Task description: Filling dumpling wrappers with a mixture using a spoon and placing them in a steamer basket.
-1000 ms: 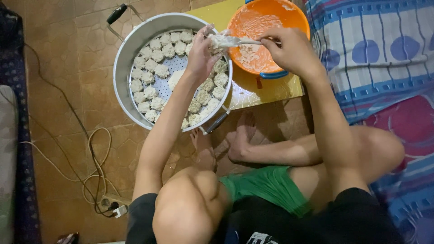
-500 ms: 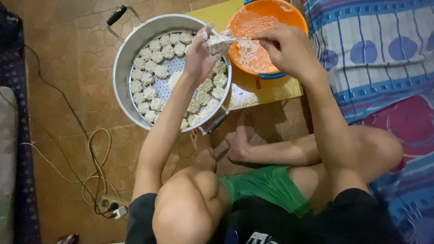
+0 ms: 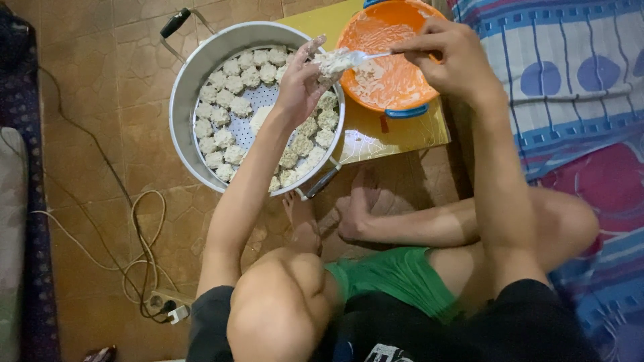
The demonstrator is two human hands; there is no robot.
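Note:
My left hand [image 3: 303,84] hovers over the big metal steamer pot [image 3: 194,80] and cups a dumpling wrapper [image 3: 332,62] with pale filling on it. My right hand [image 3: 446,53] grips a spoon [image 3: 365,57] whose tip rests on that filling. Just right of the pot an orange bowl [image 3: 389,70] smeared with filling sits on a yellow board [image 3: 386,134]. Several pale raw dumplings [image 3: 225,117] line the pot's perforated tray in rings.
I sit cross-legged on a brown tiled floor [image 3: 114,100]; my bare feet [image 3: 335,211] lie right in front of the pot. White cables [image 3: 137,228] run to a power strip [image 3: 164,302] at lower left. A patterned mattress [image 3: 570,100] lies on the right, dark cloth [image 3: 27,87] at left.
Both hands have lifted slightly, away from the orange bowl's rim. The spoon has brought filling from the bowl onto the wrapper in my left hand.

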